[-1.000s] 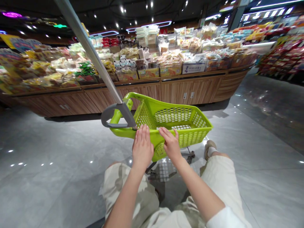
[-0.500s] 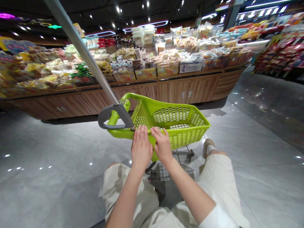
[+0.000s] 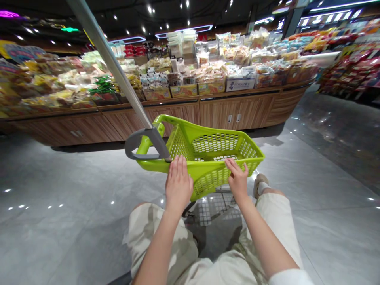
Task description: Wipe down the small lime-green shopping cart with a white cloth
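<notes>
Here's the left hand (image 3: 178,184) flat on the near rim of a lime-green plastic shopping cart basket (image 3: 225,176), the right hand (image 3: 237,180) draped over that same rim, a grey pole (image 3: 118,75) rising just beside them, and packaged snacks (image 3: 208,75) heaped on a wooden table (image 3: 234,114) ahead!

The left hand (image 3: 178,184) lies flat and straight, pointing to 12 o'clock. The right hand (image 3: 237,179), slightly curled, sits well apart at 3 o'clock from it, angled toward 11 o'clock. The bare left forearm (image 3: 160,241) and right forearm (image 3: 264,237) angle inward.
</notes>
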Available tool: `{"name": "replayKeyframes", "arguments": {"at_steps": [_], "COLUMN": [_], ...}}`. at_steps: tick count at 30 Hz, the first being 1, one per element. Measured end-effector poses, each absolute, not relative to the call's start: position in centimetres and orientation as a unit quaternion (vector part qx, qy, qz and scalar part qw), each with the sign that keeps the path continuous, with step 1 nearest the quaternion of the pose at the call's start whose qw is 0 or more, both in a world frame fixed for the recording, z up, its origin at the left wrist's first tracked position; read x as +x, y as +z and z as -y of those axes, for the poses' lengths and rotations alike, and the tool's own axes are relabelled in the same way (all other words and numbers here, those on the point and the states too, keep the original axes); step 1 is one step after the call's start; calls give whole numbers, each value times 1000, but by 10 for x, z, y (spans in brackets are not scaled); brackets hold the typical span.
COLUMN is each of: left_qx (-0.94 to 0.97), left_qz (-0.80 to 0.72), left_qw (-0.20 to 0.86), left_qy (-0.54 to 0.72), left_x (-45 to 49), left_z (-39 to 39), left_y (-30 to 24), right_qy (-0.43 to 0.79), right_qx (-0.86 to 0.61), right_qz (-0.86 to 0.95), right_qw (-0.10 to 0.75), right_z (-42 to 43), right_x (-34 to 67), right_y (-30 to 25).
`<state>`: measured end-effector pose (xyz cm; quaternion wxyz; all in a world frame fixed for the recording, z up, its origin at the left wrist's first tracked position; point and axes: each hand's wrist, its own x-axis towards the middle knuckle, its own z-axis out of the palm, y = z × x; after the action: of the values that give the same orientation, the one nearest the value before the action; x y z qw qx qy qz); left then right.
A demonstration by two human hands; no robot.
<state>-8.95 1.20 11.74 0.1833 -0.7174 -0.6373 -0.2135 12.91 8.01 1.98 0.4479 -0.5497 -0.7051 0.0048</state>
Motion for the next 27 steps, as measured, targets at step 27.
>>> {"name": "replayKeyframes", "arguments": {"at_steps": [27], "left_qx": [-708], "left_qz": [634], "left_qw": [185], "left_qy": [-251], "left_x": [-88], "left_z": [-16], "left_y": [113], "right_qy": [62], "right_qx": [-542], "right_qz": [694], "right_qw": [471], "right_z": [-72], "right_x": [84], "right_y": [44]}}
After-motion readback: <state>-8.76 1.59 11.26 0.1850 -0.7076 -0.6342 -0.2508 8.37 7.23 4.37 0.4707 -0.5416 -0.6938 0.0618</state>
